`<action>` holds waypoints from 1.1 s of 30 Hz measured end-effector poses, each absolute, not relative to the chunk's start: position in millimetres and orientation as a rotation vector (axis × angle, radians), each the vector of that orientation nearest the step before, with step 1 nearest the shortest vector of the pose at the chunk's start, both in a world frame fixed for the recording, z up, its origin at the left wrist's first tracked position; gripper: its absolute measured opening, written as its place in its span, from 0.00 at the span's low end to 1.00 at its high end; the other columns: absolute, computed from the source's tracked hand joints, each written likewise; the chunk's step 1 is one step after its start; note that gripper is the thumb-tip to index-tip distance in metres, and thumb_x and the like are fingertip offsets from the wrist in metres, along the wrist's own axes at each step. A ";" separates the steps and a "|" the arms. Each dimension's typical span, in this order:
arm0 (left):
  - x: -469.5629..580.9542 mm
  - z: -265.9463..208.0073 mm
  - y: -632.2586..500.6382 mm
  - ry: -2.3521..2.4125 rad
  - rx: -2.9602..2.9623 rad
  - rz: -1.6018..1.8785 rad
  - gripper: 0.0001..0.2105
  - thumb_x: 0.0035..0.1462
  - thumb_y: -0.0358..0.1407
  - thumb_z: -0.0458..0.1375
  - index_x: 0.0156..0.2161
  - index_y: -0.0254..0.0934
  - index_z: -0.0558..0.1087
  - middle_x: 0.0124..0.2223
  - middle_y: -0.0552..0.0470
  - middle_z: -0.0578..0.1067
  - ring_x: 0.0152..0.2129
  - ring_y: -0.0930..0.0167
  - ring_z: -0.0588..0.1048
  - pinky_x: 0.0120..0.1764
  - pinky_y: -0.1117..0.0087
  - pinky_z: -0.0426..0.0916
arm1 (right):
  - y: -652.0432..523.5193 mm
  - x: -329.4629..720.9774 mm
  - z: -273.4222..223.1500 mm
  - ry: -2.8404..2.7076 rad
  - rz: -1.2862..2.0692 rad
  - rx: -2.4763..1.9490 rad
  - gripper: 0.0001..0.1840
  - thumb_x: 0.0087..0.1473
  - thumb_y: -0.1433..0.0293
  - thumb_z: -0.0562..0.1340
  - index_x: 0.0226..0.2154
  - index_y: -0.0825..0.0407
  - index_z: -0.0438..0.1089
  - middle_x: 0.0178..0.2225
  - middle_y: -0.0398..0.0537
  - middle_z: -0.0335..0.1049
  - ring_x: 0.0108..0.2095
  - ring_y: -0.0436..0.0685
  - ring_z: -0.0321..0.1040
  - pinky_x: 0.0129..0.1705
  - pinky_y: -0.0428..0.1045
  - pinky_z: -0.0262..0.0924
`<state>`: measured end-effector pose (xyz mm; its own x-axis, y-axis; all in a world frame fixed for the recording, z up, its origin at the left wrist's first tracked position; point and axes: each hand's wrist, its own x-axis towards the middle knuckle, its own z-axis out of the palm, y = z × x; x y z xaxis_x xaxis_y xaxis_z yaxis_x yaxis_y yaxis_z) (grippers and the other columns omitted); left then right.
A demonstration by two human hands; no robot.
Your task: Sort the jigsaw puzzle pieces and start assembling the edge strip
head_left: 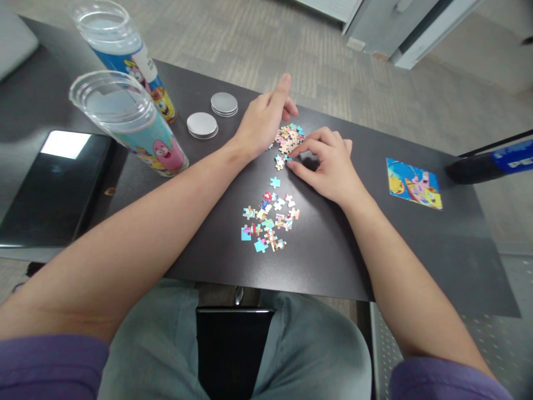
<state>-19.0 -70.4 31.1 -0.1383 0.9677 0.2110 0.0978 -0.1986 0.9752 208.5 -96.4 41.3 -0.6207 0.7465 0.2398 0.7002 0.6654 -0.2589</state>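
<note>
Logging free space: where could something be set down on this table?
Widest is the bare table between the right forearm and the picture card, down to the near edge. A smaller patch lies between loose pieces and that forearm. Crowded: the piece pile by the right hand, and the left end, with containers and a black slab.

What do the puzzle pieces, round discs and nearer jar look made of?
Puzzle pieces: probably cardboard, smooth, being flat and printed. Round discs: perhaps metal or plastic; the even satin sheen leaves it open. Nearer jar: likely clear, glossy plastic; its rim is transparent with bright highlights.
</note>
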 end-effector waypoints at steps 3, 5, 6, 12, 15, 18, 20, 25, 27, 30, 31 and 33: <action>-18.2 30.4 -71.3 1.296 1.351 1.438 0.45 0.86 0.77 0.42 0.33 0.48 0.83 0.43 0.43 0.88 0.47 0.59 0.81 0.64 0.56 0.72 | -93.9 211.4 40.8 -2.548 0.199 -1.189 0.12 0.82 0.52 0.71 0.58 0.36 0.87 0.62 0.57 0.82 0.61 0.81 0.78 0.72 0.84 0.69; -17.8 30.1 -71.5 1.298 1.348 1.433 0.45 0.85 0.78 0.42 0.33 0.49 0.83 0.43 0.43 0.89 0.47 0.59 0.81 0.64 0.55 0.72 | -92.1 215.1 42.0 -2.543 0.224 -1.202 0.09 0.80 0.56 0.72 0.56 0.36 0.87 0.62 0.58 0.83 0.63 0.82 0.78 0.72 0.85 0.69; -17.7 30.2 -71.6 1.298 1.349 1.431 0.45 0.84 0.79 0.43 0.33 0.49 0.83 0.43 0.43 0.90 0.48 0.58 0.81 0.65 0.55 0.72 | -91.3 217.3 43.2 -2.541 0.240 -1.200 0.08 0.79 0.57 0.73 0.55 0.36 0.88 0.62 0.58 0.83 0.64 0.83 0.78 0.72 0.86 0.69; -19.6 32.7 -72.1 1.302 1.362 1.406 0.43 0.87 0.74 0.45 0.33 0.48 0.83 0.46 0.40 0.90 0.49 0.57 0.83 0.64 0.54 0.73 | -88.3 230.5 56.7 -2.606 0.336 -1.163 0.06 0.72 0.63 0.75 0.50 0.41 0.90 0.61 0.58 0.83 0.66 0.84 0.77 0.71 0.86 0.68; -20.8 33.7 -71.0 1.284 1.348 1.403 0.42 0.90 0.70 0.45 0.33 0.45 0.83 0.45 0.37 0.88 0.50 0.55 0.85 0.65 0.52 0.73 | -85.9 235.9 60.8 -2.609 0.378 -1.137 0.07 0.76 0.60 0.74 0.51 0.41 0.90 0.61 0.58 0.84 0.66 0.83 0.77 0.73 0.86 0.67; -20.6 33.4 -70.7 1.265 1.337 1.409 0.42 0.89 0.70 0.47 0.32 0.46 0.83 0.45 0.36 0.87 0.52 0.52 0.85 0.68 0.49 0.73 | -82.8 239.2 58.6 -2.551 0.341 -1.168 0.10 0.81 0.57 0.71 0.51 0.42 0.89 0.59 0.60 0.84 0.65 0.83 0.77 0.73 0.86 0.66; -20.1 32.8 -71.2 1.269 1.336 1.421 0.41 0.88 0.71 0.48 0.31 0.47 0.83 0.45 0.36 0.88 0.52 0.50 0.85 0.69 0.48 0.74 | -82.3 238.8 55.5 -2.559 0.312 -1.187 0.12 0.81 0.53 0.72 0.49 0.41 0.88 0.57 0.59 0.84 0.63 0.82 0.77 0.71 0.85 0.67; -20.3 32.4 -70.9 1.283 1.346 1.406 0.43 0.87 0.73 0.46 0.32 0.47 0.83 0.46 0.36 0.88 0.53 0.50 0.85 0.70 0.48 0.75 | -92.2 227.1 54.7 -2.622 0.393 -1.130 0.14 0.81 0.47 0.74 0.49 0.37 0.88 0.56 0.55 0.84 0.62 0.81 0.76 0.71 0.81 0.67; -20.7 32.9 -69.7 1.294 1.345 1.400 0.44 0.89 0.72 0.45 0.32 0.45 0.83 0.46 0.37 0.88 0.51 0.52 0.84 0.69 0.49 0.74 | -98.1 220.8 56.3 -2.634 0.437 -1.106 0.14 0.81 0.47 0.74 0.50 0.36 0.88 0.58 0.55 0.84 0.64 0.81 0.76 0.73 0.80 0.65; -20.6 33.9 -68.2 1.300 1.337 1.398 0.43 0.91 0.68 0.43 0.33 0.44 0.84 0.46 0.36 0.88 0.51 0.53 0.84 0.68 0.50 0.74 | -103.7 213.4 55.8 -2.637 0.416 -1.105 0.14 0.82 0.48 0.72 0.56 0.36 0.88 0.60 0.54 0.85 0.64 0.81 0.77 0.75 0.79 0.61; -20.6 34.1 -68.1 1.302 1.333 1.392 0.43 0.92 0.66 0.43 0.33 0.45 0.84 0.46 0.36 0.88 0.52 0.53 0.85 0.69 0.50 0.74 | -104.5 211.5 54.7 -2.628 0.398 -1.118 0.15 0.82 0.48 0.71 0.59 0.35 0.87 0.61 0.54 0.85 0.63 0.80 0.77 0.75 0.79 0.61; -20.3 34.2 -68.5 1.303 1.333 1.381 0.42 0.92 0.65 0.43 0.32 0.45 0.83 0.46 0.37 0.88 0.52 0.53 0.86 0.69 0.50 0.75 | -104.9 208.3 51.8 -2.608 0.372 -1.145 0.18 0.84 0.47 0.68 0.64 0.35 0.87 0.62 0.54 0.85 0.60 0.79 0.79 0.75 0.78 0.60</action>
